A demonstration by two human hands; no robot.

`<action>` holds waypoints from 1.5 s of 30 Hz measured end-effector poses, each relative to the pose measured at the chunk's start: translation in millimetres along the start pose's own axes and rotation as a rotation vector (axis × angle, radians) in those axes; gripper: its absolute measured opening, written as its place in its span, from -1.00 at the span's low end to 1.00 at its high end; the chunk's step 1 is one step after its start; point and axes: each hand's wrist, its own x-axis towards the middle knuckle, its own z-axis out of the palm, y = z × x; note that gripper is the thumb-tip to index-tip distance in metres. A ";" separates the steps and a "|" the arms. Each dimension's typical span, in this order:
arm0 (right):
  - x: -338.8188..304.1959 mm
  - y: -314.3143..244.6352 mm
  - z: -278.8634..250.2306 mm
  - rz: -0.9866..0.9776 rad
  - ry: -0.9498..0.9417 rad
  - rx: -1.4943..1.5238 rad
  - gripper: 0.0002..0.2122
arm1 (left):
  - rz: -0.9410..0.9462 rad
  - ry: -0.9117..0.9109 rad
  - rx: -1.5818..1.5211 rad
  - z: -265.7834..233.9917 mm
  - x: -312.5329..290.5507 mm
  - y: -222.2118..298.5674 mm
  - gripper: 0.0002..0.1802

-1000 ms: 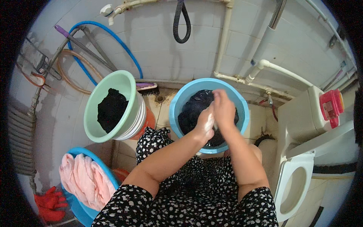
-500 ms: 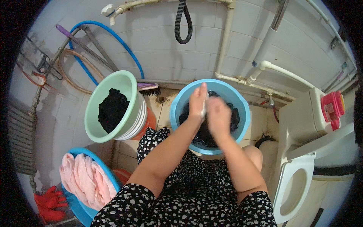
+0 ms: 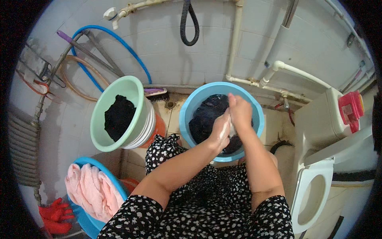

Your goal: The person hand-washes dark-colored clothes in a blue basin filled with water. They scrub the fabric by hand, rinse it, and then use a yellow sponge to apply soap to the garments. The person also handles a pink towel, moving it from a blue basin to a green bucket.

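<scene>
My left hand (image 3: pixel 221 129) and my right hand (image 3: pixel 240 112) press together above a light blue basin (image 3: pixel 184 115). White lather or something white and soapy lies along the left palm, between the two hands. The right fingers are curled against the left hand, and what they may hold is hidden. The left fingers are mostly covered by the right hand. Below, dark wet cloth (image 3: pixel 201 119) lies in the basin's water, apart from my hands.
Left of it, a pale green basin (image 3: pixel 97 137) with black cloth (image 3: pixel 120 117) rests on an upturned-looking stack of buckets. Nearer stands a blue tub (image 3: pixel 85 161) with a pink towel (image 3: pixel 93 189). Red gloves (image 3: pixel 55 215) hang beside it. A toilet (image 3: pixel 314 199) is at right.
Both hands have shifted right and nearer to me. The left hand was pointing up with straight fingers; now the right hand covers its fingers. More of the dark cloth shows.
</scene>
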 end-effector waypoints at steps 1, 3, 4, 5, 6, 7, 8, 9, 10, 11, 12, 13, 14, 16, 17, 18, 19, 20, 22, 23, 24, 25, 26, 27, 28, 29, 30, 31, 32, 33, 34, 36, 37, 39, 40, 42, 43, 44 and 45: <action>-9.9 -5.2 2.9 -0.075 -0.013 -0.021 -0.65 | 0.023 -0.009 0.003 1.4 -2.6 0.4 -0.62; -46.4 -25.4 8.1 -0.296 -0.005 0.071 -0.68 | -0.071 -0.048 -0.136 -20.0 9.5 21.5 -0.67; -60.8 -23.0 12.6 -0.373 -0.044 -0.008 -0.68 | -0.027 0.038 0.025 -32.3 22.2 34.5 -0.63; -69.5 -22.5 16.5 -0.461 -0.069 -0.084 -0.68 | -0.054 -0.052 0.043 -38.7 29.7 40.8 -0.63; -58.8 -20.7 15.7 -0.328 -0.039 0.022 -0.68 | -0.057 -0.089 -0.065 -40.0 22.9 32.9 -0.65; -37.4 -17.6 12.9 -0.195 -0.003 0.114 -0.68 | -0.061 -0.136 -0.179 -34.9 17.5 17.5 -0.65; -16.2 -0.2 10.5 -0.160 0.052 0.046 -0.63 | 0.045 0.008 -0.130 -4.8 1.6 10.0 -0.63; -3.7 3.4 -2.5 0.000 -0.039 0.010 -0.63 | 0.003 -0.044 -0.093 1.5 -7.7 1.8 -0.59; -6.7 0.5 -2.1 -0.066 -0.025 0.022 -0.63 | 0.027 -0.061 -0.107 -0.8 -4.9 2.4 -0.61; -14.6 -5.1 1.1 -0.133 -0.012 0.035 -0.64 | 0.051 -0.077 -0.122 -8.4 1.7 3.3 -0.62; -35.1 -14.8 8.5 -0.329 0.113 0.102 -0.65 | -0.061 -0.311 -0.261 -36.8 16.4 7.8 -0.63; -39.1 -8.1 18.7 -0.382 0.127 -0.021 -0.66 | -0.079 -0.230 -0.181 -24.3 11.8 20.6 -0.62; -44.5 -5.0 31.3 -0.444 0.140 -0.130 -0.66 | -0.089 -0.139 -0.098 -14.7 4.1 36.7 -0.61; -27.3 0.2 16.2 -0.170 0.048 0.098 -0.65 | -0.067 -0.041 -0.126 -12.9 0.2 13.4 -0.61; -9.8 6.8 5.8 -0.092 0.041 0.047 -0.63 | -0.050 0.043 -0.142 4.3 -4.2 5.3 -0.61; -9.6 6.2 1.4 -0.095 0.033 0.029 -0.65 | -0.092 0.063 -0.095 10.7 -6.3 -1.2 -0.63; -10.8 5.0 -0.9 -0.098 0.026 0.011 -0.67 | -0.109 0.026 -0.057 9.4 -5.7 2.6 -0.64; -24.1 1.3 2.6 -0.262 0.041 -0.087 -0.71 | -0.126 -0.012 -0.018 2.2 -5.5 14.1 -0.66; -53.4 -19.9 9.1 -0.416 0.010 -0.081 -0.76 | -0.117 -0.213 -0.124 -33.7 14.4 21.3 -0.68; -59.7 -32.1 3.2 -0.390 -0.027 0.012 -0.76 | -0.131 -0.394 -0.272 -61.3 33.0 10.8 -0.68; -65.0 -43.5 -3.9 -0.357 -0.056 0.097 -0.77 | -0.174 -0.576 -0.405 -86.8 53.0 -0.4 -0.67; -38.6 -23.2 1.0 -0.283 0.012 0.185 -0.71 | -0.050 -0.328 -0.311 -59.6 30.8 -12.3 -0.67; -13.5 -0.9 5.9 -0.147 -0.016 -0.010 -0.71 | -0.081 -0.085 -0.211 -5.0 1.1 4.2 -0.69; -13.0 -16.0 -10.9 0.020 -0.021 0.017 -0.69 | -0.079 -0.084 -0.171 7.8 -11.5 5.4 -0.67; -17.0 -11.9 -4.5 -0.165 0.029 -0.001 -0.69 | -0.072 -0.083 -0.186 5.4 -10.5 6.2 -0.67; -27.2 -7.8 2.9 -0.350 0.078 -0.019 -0.69 | -0.066 -0.081 -0.201 -4.1 -7.2 8.9 -0.67; -44.4 -21.6 1.6 -0.439 0.091 -0.008 -0.70 | -0.117 -0.253 -0.142 -26.3 4.8 15.8 -0.69; -61.3 -23.0 15.0 -0.469 0.070 -0.078 -0.71 | -0.111 -0.345 -0.224 -41.7 15.9 17.0 -0.69; -54.9 -21.4 19.2 -0.401 0.044 -0.030 -0.68 | -0.109 -0.437 -0.301 -54.8 24.1 21.6 -0.69; -44.1 -11.8 19.7 -0.316 0.017 0.001 -0.65 | -0.074 -0.311 -0.218 -46.5 20.6 9.7 -0.68; -23.8 7.0 15.2 -0.294 0.067 -0.042 -0.62 | -0.099 -0.013 -0.144 -0.8 -6.6 15.9 -0.66; -10.1 -2.0 -0.9 -0.090 0.050 -0.017 -0.66 | -0.084 -0.069 -0.135 4.1 -11.8 4.3 -0.63; -11.5 -3.3 -2.1 -0.126 0.076 -0.062 -0.72 | -0.064 -0.089 -0.111 1.9 -7.8 0.1 -0.63; -45.6 -24.6 2.5 -0.352 0.058 -0.113 -0.81 | -0.051 -0.191 -0.064 -23.3 3.7 16.1 -0.64; -51.2 -26.1 7.8 -0.348 0.035 -0.076 -0.78 | -0.072 -0.344 -0.204 -50.4 21.8 14.8 -0.64; -57.1 -19.0 13.4 -0.310 0.012 -0.040 -0.73 | -0.088 -0.330 -0.289 -39.1 16.2 12.5 -0.64; -32.8 -14.3 10.9 -0.130 -0.038 0.111 -0.65 | -0.025 -0.140 -0.229 -21.2 -2.3 10.0 -0.61; -10.9 -2.1 9.1 -0.095 0.063 0.068 -0.61 | -0.020 -0.078 -0.204 -9.8 -5.2 -3.4 -0.58; -6.6 1.5 3.4 0.006 -0.047 -0.027 -0.62 | -0.038 -0.055 -0.128 1.0 -13.9 -3.5 -0.58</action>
